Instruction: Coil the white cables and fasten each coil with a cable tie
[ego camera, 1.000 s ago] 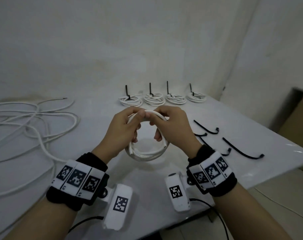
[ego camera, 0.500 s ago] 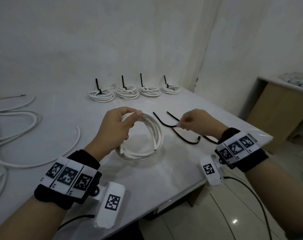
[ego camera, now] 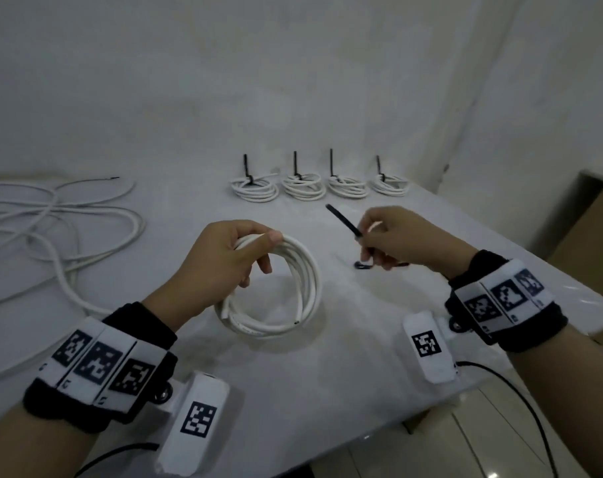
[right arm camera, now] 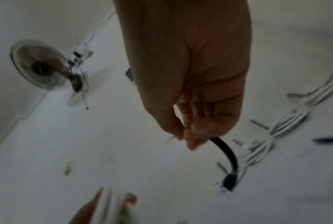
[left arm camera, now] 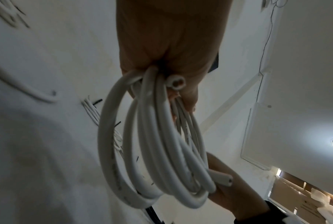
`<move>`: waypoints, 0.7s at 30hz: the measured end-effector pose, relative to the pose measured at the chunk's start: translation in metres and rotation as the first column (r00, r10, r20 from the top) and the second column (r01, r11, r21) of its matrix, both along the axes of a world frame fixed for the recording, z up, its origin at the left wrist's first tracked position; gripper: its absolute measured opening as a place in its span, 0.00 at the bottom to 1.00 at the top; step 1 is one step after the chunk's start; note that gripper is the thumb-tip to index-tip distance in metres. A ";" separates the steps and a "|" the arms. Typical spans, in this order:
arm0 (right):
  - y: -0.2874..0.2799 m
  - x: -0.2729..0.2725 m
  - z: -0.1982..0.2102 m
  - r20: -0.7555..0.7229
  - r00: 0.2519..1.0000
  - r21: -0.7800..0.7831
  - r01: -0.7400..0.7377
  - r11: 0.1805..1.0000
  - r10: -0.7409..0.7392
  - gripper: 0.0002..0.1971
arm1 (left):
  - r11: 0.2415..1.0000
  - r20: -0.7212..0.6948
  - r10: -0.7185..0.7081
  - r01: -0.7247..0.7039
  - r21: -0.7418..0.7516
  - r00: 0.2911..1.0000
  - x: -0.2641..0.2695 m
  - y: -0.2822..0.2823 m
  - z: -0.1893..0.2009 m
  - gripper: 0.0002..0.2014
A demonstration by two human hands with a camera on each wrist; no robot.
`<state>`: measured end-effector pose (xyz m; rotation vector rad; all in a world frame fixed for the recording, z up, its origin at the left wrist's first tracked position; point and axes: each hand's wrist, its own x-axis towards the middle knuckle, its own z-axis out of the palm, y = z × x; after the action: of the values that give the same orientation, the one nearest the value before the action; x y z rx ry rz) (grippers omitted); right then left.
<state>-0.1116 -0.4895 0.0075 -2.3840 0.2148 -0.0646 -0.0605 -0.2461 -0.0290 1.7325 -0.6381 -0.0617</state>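
My left hand grips the top of a white cable coil and holds it upright above the white table; the coil's lower turns hang near the tabletop. In the left wrist view the coil hangs from my curled fingers, with both cut ends showing. To the right, my right hand pinches a black cable tie and holds it lifted, one end pointing up-left. The right wrist view shows the tie curving down from my fingertips. The two hands are apart.
Several tied white coils with upright black tie tails line the table's back. Loose white cable sprawls at the left. Another black tie lies partly hidden under my right hand. The table's right edge is close, with a brown cabinet beyond.
My right hand let go of the coil, reached right to the loose ties, and now holds one lifted off the table. My left hand keeps the coil upright.
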 end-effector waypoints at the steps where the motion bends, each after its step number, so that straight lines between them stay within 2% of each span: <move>1: 0.018 0.006 0.004 0.105 0.994 0.062 -0.039 0.997 0.032 0.05 | 1.000 -0.003 0.022 -0.022 -0.003 1.000 0.002 0.010 0.000 0.09; 3: 0.055 0.022 0.008 0.269 0.958 0.064 -0.123 0.990 0.101 0.06 | 0.997 -0.014 0.070 -0.070 -0.014 0.997 0.008 0.030 -0.001 0.09; 5: 0.089 0.042 0.004 0.343 0.925 0.013 -0.176 0.984 0.161 0.09 | 0.992 -0.043 0.116 -0.118 -0.042 0.992 0.013 0.048 -0.004 0.10; 8: 0.125 0.068 -0.006 0.370 0.908 -0.017 -0.205 0.979 0.196 0.11 | 0.982 -0.108 0.144 -0.156 -0.107 0.984 0.020 0.072 -0.007 0.10; 13: 0.156 0.085 -0.019 0.356 0.911 0.062 -0.245 0.967 0.208 0.11 | 0.971 -0.145 0.135 -0.160 -0.180 0.980 0.026 0.083 -0.009 0.11; 15: 0.159 0.085 -0.023 0.333 0.917 0.153 -0.282 0.947 0.220 0.11 | 0.975 -0.153 0.116 -0.142 -0.173 0.981 0.026 0.080 -0.013 0.10; 17: 0.158 0.081 -0.029 0.270 0.941 0.333 -0.292 0.897 0.206 0.13 | 0.979 -0.164 0.098 -0.125 -0.161 0.982 0.025 0.077 -0.018 0.09; 21: 0.158 0.071 -0.035 0.060 0.965 0.647 -0.233 0.726 0.256 0.14 | 0.986 -0.200 0.075 -0.102 -0.129 0.977 0.025 0.075 -0.022 0.09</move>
<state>-0.0403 -0.3318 -0.0278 -1.6877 -0.0675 0.1558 -0.0355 -0.1713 -0.0507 1.5953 -0.4108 -0.1204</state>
